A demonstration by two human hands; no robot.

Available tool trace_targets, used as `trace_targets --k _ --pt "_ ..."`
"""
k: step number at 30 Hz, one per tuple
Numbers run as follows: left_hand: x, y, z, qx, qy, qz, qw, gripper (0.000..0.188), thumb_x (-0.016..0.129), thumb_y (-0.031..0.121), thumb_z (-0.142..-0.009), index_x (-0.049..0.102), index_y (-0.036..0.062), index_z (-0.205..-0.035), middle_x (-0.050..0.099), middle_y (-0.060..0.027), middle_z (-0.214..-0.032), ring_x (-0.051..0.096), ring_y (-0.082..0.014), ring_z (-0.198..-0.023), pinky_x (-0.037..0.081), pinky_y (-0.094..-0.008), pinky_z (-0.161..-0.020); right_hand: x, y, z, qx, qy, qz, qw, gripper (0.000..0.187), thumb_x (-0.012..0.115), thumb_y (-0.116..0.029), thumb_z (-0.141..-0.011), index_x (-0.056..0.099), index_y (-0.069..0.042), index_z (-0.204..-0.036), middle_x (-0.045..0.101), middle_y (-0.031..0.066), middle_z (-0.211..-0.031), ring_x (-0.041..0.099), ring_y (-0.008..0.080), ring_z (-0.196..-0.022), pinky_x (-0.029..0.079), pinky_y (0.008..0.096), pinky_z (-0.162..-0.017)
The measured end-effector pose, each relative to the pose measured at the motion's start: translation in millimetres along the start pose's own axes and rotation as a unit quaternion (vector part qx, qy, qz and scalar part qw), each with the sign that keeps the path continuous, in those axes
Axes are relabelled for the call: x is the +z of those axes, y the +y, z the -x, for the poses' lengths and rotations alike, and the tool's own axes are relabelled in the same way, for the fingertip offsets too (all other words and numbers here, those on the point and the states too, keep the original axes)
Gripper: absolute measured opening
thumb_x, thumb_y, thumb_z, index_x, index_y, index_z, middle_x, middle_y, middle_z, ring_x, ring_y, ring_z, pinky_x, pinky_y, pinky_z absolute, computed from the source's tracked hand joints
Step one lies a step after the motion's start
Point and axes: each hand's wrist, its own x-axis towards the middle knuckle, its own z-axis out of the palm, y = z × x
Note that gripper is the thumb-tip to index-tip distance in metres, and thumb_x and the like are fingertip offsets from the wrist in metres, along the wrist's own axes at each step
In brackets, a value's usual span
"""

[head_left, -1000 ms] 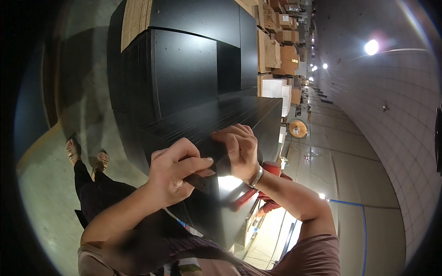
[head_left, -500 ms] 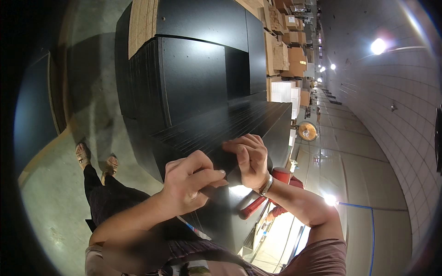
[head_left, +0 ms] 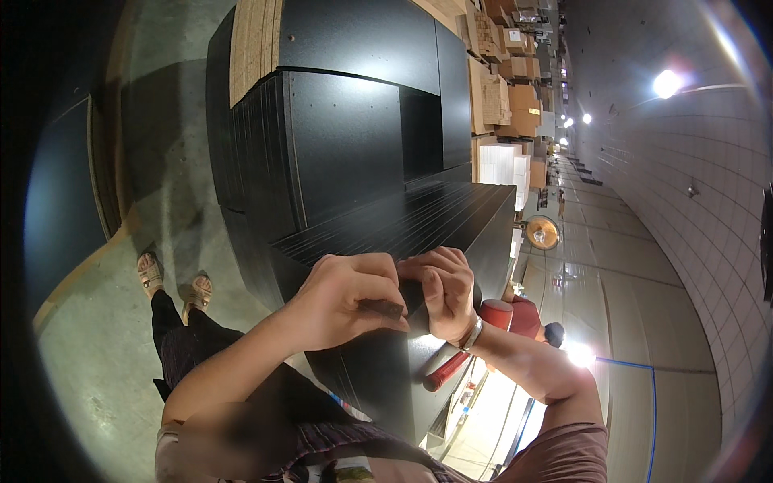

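My left hand (head_left: pixel 338 299) is closed, its thumb and fingers pinching a small dark piece (head_left: pixel 382 309) whose kind I cannot make out. Right beside it, my right hand (head_left: pixel 444 291) has its fingers curled in toward the left one, a band around its wrist. Whatever its fingertips hold, if anything, is hidden. Both hands are over a row of black panels (head_left: pixel 403 211) packed edge to edge. A mallet with a red head (head_left: pixel 496 315) and red grip (head_left: pixel 445 370) lies by my right wrist on the black surface.
Stacked black boards (head_left: pixel 346 145) stand beyond the row, with raw particleboard edges (head_left: pixel 254 48). Another dark board (head_left: pixel 60 193) is at the left. Cardboard boxes (head_left: pixel 523 111) and a round fan (head_left: pixel 542 232) are farther off. A person in red (head_left: pixel 526 319) is at the right.
My left hand has moved right and up, closing in on my right hand, and its dark piece shows more plainly. The person in red has come further into view.
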Motion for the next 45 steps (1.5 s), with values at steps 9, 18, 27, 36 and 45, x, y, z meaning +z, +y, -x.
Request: trace_targets --k 9,18,27,36,45 --pt "-3 2 -8 -0.029 -0.039 -0.018 0.999 0.026 0.086 0.020 -0.069 0.071 0.0051 -0.085 0.061 -0.0052 -0.081 0.064 -0.0219 -0.073 0.050 -0.0323 -0.064 -1 1 1 0.001 -0.004 0.002 1.000 0.036 0.043 -0.021 -0.098 0.070 -0.003 -0.082 0.071 0.0106 -0.092 0.063 0.0272 -0.081 0.043 0.0402 -0.081" --pt "-5 -4 -10 -0.008 -0.055 -0.062 0.997 0.034 0.089 0.029 -0.066 0.073 0.0084 -0.088 0.063 -0.0035 -0.082 0.063 -0.0184 -0.069 0.050 -0.0306 -0.060 2 4 0 0.001 0.004 0.004 1.000 0.041 0.042 -0.025 -0.100 0.071 -0.002 -0.081 0.072 0.0109 -0.091 0.064 0.0269 -0.081 0.044 0.0403 -0.082" --pt "-3 -10 -6 0.034 -0.045 -0.086 0.995 0.030 0.086 0.028 -0.071 0.075 0.0092 -0.091 0.066 -0.0041 -0.086 0.067 -0.0200 -0.073 0.053 -0.0304 -0.063 1 2 0 0.006 0.000 0.006 1.000 0.038 0.043 -0.022 -0.098 0.070 -0.002 -0.080 0.071 0.0118 -0.090 0.063 0.0280 -0.080 0.044 0.0410 -0.083" --pt "-3 -6 0 -0.006 -0.042 -0.061 0.997 0.033 0.086 0.014 -0.067 0.076 0.0079 -0.097 0.067 -0.0057 -0.086 0.067 -0.0188 -0.075 0.053 -0.0305 -0.065 3 0 2 0.006 0.014 -0.002 1.000 0.028 0.049 -0.015 -0.093 0.069 -0.003 -0.077 0.070 0.0117 -0.088 0.062 0.0290 -0.079 0.044 0.0411 -0.082" --pt "8 5 0 -0.047 -0.012 -0.029 0.998 0.027 0.082 0.001 -0.071 0.075 0.0022 -0.097 0.063 -0.0059 -0.085 0.062 -0.0149 -0.073 0.049 -0.0269 -0.063 0 -1 6 0.014 0.059 -0.001 0.998 0.021 0.054 -0.010 -0.088 0.068 -0.005 -0.075 0.068 0.0065 -0.080 0.061 0.0259 -0.076 0.044 0.0382 -0.079"
